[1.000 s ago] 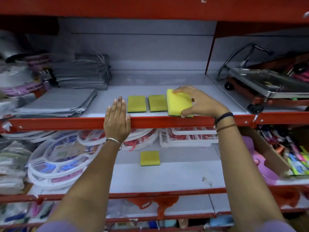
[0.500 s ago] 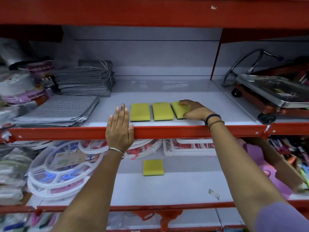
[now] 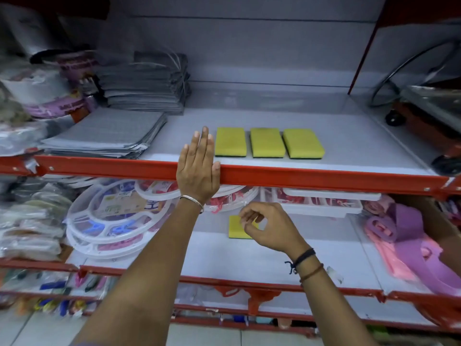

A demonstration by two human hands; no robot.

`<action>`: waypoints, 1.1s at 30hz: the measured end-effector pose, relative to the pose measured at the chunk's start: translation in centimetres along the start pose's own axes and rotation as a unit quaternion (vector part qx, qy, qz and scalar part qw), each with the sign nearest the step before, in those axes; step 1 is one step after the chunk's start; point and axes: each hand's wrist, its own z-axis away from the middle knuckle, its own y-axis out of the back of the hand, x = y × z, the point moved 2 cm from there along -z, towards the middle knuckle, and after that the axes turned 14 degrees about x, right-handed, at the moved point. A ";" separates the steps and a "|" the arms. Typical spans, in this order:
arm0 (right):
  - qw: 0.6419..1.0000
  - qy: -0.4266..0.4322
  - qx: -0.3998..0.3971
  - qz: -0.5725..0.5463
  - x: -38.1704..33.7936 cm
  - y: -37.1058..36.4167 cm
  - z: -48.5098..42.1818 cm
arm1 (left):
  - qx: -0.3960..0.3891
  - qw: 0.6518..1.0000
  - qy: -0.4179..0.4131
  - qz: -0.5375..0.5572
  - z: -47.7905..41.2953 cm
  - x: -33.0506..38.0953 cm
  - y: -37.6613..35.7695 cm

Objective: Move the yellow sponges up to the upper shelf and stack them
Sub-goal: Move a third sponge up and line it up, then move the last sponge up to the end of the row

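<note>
Three yellow sponges lie flat side by side on the upper shelf (image 3: 349, 156): a left sponge (image 3: 230, 141), a middle sponge (image 3: 267, 142) and a right sponge (image 3: 303, 143). None is stacked. A fourth yellow sponge (image 3: 235, 229) lies on the lower shelf (image 3: 224, 255), partly hidden by my right hand (image 3: 269, 227). That hand hovers over it with curled fingers apart, holding nothing. My left hand (image 3: 198, 168) lies flat and open on the upper shelf's red front rail (image 3: 311, 177), just left of the sponge row.
Grey folded cloth stacks (image 3: 107, 132) fill the upper shelf's left side; a metal trolley (image 3: 429, 108) stands at its right. The lower shelf carries round white plastic trays (image 3: 109, 221) at left, white baskets (image 3: 321, 203) behind, and pink and purple items (image 3: 404, 238) at right.
My right hand let go of the third sponge on the upper shelf and dropped down to the lower shelf, over the last sponge. My left hand stayed on the rail.
</note>
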 end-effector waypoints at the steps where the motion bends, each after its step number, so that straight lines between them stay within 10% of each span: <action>1: 0.999 -0.039 -0.014 0.023 1.7 -1.3 0.1 | 0.005 1.000 -0.003 0.000 0.1 0.0 0.0; 6: 0.966 -0.199 -0.085 0.140 10.1 -6.6 -1.2 | 0.024 1.000 -0.010 -0.004 0.1 -0.2 -0.5; 14: 0.901 -0.200 -0.259 0.286 16.0 -11.6 -2.3 | 0.059 0.998 -0.027 -0.011 0.5 -0.4 -1.2; 33: 0.890 -0.322 -0.079 0.313 7.8 -3.6 1.8 | -0.022 1.000 0.004 0.005 -0.2 -0.1 0.4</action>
